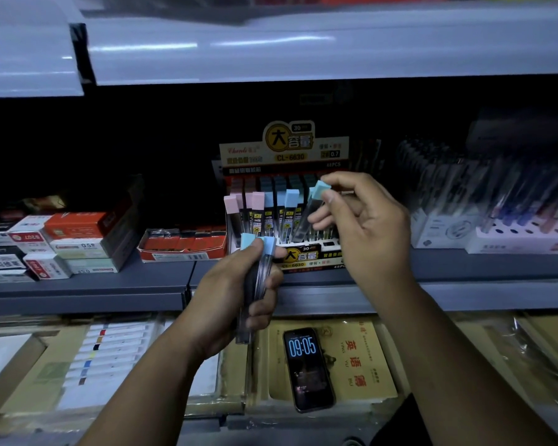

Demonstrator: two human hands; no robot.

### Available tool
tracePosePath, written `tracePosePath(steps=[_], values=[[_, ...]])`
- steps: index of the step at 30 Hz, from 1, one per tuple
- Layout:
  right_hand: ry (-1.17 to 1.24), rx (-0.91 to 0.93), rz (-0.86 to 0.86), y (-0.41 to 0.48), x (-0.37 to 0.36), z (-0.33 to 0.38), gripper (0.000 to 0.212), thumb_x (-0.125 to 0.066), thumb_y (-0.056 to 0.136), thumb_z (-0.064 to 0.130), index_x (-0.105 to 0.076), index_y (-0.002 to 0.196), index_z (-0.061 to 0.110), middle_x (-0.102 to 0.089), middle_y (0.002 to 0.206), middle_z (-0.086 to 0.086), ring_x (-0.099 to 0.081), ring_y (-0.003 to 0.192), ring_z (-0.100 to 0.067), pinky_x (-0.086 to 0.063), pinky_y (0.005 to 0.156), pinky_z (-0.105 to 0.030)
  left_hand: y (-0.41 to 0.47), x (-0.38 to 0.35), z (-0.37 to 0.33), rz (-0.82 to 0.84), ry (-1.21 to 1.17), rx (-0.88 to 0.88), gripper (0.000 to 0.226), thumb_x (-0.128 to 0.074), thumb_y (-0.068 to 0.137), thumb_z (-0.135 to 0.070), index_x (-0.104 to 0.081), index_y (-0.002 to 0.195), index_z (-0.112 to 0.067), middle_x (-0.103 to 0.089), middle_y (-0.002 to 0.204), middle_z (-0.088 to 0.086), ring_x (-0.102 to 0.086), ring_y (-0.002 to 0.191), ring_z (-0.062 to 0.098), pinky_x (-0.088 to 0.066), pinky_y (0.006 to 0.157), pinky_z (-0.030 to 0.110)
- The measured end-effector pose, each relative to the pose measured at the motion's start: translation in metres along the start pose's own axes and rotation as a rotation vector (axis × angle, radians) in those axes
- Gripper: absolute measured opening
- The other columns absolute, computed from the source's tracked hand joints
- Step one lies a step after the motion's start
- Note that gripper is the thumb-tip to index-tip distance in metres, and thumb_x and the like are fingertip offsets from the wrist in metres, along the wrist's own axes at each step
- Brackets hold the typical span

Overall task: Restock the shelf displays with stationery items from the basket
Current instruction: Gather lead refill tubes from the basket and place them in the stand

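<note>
Perhaps a tube would miss its slot

Seen from the head, the right hand (368,226) pinched a blue-capped lead tube (319,191) above the display box (303,254) mid-shelf. The left hand (236,294) gripped spare tubes (261,268) just nearer. A tilted entry risked jamming against neighbours, and the bundle could slip.

The yellow-and-red cardboard display box (284,156) reads "Chenli", "大容量", "30", "CL-6630", "0.7" and "48PCS" on its header, and its front lip repeats "CL-6630". The black smartphone (308,371) shows "09:05". The yellow paper exercise book (364,358) bears "英语簿" and "YING YU BU". A small white carton (84,246) says "0.5".
</note>
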State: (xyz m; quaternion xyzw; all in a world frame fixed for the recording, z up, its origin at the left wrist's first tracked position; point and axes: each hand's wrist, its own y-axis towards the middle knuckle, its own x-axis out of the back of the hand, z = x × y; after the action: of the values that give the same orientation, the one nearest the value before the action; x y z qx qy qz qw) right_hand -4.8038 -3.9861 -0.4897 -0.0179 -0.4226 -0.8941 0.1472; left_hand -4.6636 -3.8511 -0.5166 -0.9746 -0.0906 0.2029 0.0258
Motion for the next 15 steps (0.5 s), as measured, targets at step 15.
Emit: tracePosePath(steps=[15], values=[[-0.242, 0.061, 0.027, -0.007, -0.009, -0.003, 0.024, -0.06, 0.096, 0.0, -0.067, 0.119, 0.005, -0.059, 0.106, -0.003, -0.063, 0.072, -0.011, -0.052, 0.06, -0.02, -0.005, 0.003, -0.005, -0.011, -0.016, -0.024, 0.037, -0.037, 0.106, -0.041, -0.057, 0.114, -0.011, -0.036, 0.069, 0.004, -0.021, 0.041, 0.01, -0.017, 0.037, 0.019]])
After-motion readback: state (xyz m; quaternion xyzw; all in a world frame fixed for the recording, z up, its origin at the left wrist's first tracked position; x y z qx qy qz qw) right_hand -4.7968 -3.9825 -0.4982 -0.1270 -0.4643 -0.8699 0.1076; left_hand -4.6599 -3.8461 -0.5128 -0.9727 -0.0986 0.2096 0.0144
